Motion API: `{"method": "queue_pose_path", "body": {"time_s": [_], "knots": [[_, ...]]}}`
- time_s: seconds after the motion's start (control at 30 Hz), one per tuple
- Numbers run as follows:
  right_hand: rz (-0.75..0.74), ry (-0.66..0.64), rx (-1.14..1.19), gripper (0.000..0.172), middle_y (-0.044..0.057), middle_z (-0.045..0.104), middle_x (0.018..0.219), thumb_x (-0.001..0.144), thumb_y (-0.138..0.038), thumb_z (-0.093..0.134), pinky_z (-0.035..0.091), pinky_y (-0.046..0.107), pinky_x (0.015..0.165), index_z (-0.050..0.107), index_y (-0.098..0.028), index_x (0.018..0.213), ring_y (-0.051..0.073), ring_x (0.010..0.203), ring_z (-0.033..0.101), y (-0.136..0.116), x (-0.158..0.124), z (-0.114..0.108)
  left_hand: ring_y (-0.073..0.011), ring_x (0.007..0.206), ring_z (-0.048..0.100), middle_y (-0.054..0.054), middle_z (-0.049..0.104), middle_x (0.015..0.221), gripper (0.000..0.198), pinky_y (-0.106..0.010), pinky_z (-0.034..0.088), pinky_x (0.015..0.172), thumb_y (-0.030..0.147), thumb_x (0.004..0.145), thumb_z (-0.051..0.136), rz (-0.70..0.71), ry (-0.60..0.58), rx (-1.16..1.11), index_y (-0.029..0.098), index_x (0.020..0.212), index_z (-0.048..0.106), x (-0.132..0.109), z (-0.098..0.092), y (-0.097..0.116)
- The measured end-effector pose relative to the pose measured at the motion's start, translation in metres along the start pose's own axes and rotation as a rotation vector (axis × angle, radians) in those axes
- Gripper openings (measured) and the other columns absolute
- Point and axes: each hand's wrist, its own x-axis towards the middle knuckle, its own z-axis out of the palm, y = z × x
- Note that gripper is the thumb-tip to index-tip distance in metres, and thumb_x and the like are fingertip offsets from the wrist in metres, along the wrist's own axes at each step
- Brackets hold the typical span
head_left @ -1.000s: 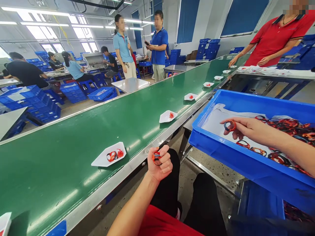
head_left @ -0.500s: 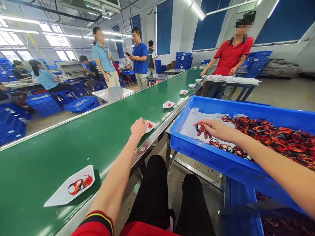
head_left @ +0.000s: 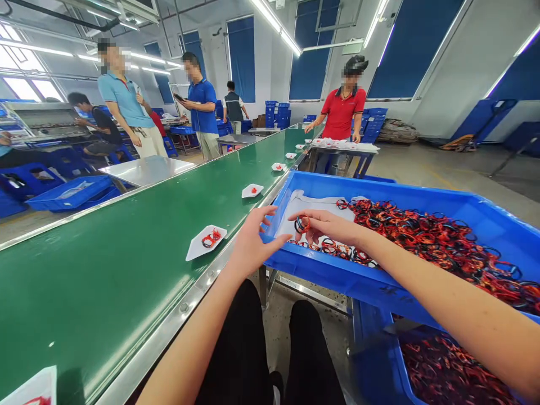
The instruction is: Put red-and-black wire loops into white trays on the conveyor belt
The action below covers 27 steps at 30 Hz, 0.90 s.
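My right hand [head_left: 327, 226] is inside the blue bin [head_left: 324, 269], its thumb and fingers closed on a small red-and-black wire loop [head_left: 302, 224]. My left hand [head_left: 252, 243] is near the bin's left corner with fingers apart and nothing in it. Many similar loops lie heaped [head_left: 422, 236] in the bin, partly over a white sheet [head_left: 291, 209]. On the green belt, left of my left hand, a white boat-shaped tray [head_left: 197, 246] carries a red-and-black loop and some small red pieces. Another tray [head_left: 42, 382] is cut off at the lower left.
Several more white trays line the green conveyor [head_left: 139, 253] farther up. A metal rail [head_left: 185, 308] edges it. Below the bin stands a second blue bin [head_left: 407, 371] of loops. A co-worker in red [head_left: 342, 112] stands beyond, at a table; other people stand across the belt.
My left hand has left the tray on the belt and come over to the bin's corner, its fingers now spread. The trays have slid nearer. The view has turned right; my right hand keeps its loop.
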Motion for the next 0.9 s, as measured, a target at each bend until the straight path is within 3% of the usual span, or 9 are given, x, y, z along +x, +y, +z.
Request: {"method": "queue_pose_path", "body": {"time_s": [0.13,0.27,0.5,0.67,0.77,0.9], "knots": [[-0.027,-0.041,0.000,0.042,0.004,0.063,0.089,0.090,-0.046,0.043,0.047,0.022,0.055,0.047,-0.021,0.123,0.010,0.064,0.059,0.001,0.000,0.000,-0.0233,0.111,0.052,-0.008,0.055,0.124,0.058,-0.037,0.040,0.094,0.034,0.072,0.070,0.092,-0.075,-0.060,0.026,0.125,0.049,0.002,0.027,0.010],[-0.056,-0.051,-0.037,0.041,0.003,0.060,0.089,0.087,-0.049,0.048,0.048,0.023,0.057,0.052,-0.020,0.116,0.010,0.063,0.057,-0.003,-0.001,0.003,-0.0219,0.101,0.056,-0.005,0.064,0.108,0.035,-0.037,0.042,0.091,0.028,0.078,0.064,0.103,-0.076,-0.104,0.026,0.112,0.060,0.004,0.033,0.010],[0.014,-0.003,-0.035,0.045,0.008,0.065,0.096,0.091,-0.050,0.035,0.046,0.024,0.053,0.048,-0.020,0.122,0.013,0.066,0.061,-0.007,-0.002,0.002,-0.0191,0.098,0.058,-0.005,0.063,0.107,0.032,-0.033,0.044,0.090,0.023,0.075,0.068,-0.056,0.113,-0.324,0.023,0.106,0.062,-0.027,0.018,0.022],[0.117,0.152,-0.676,0.036,0.009,0.066,0.103,0.084,-0.039,0.049,0.049,0.029,0.070,0.058,-0.018,0.112,0.019,0.083,0.062,0.010,0.001,-0.005,-0.0193,0.094,0.056,-0.005,0.062,0.101,0.031,-0.032,0.044,0.085,0.016,0.070,0.069,-0.144,0.234,-0.276,0.024,0.100,0.063,-0.070,0.002,0.023],[0.248,0.056,-0.870,0.043,0.011,0.064,0.111,0.078,-0.041,0.054,0.049,0.033,0.078,0.060,-0.017,0.113,0.023,0.090,0.063,0.022,0.001,-0.007,-0.0194,0.093,0.055,-0.005,0.062,0.100,0.032,-0.030,0.044,0.081,0.016,0.070,0.069,-0.161,0.261,-0.073,0.024,0.101,0.064,-0.092,-0.007,0.017],[0.332,-0.073,-0.849,0.043,0.010,0.066,0.107,0.073,-0.039,0.056,0.050,0.032,0.072,0.062,-0.018,0.110,0.023,0.088,0.065,0.031,0.002,-0.006,-0.0192,0.092,0.055,-0.005,0.061,0.098,0.031,-0.031,0.044,0.084,0.018,0.072,0.067,-0.183,0.273,0.092,0.024,0.101,0.063,-0.110,-0.017,0.011]]}}
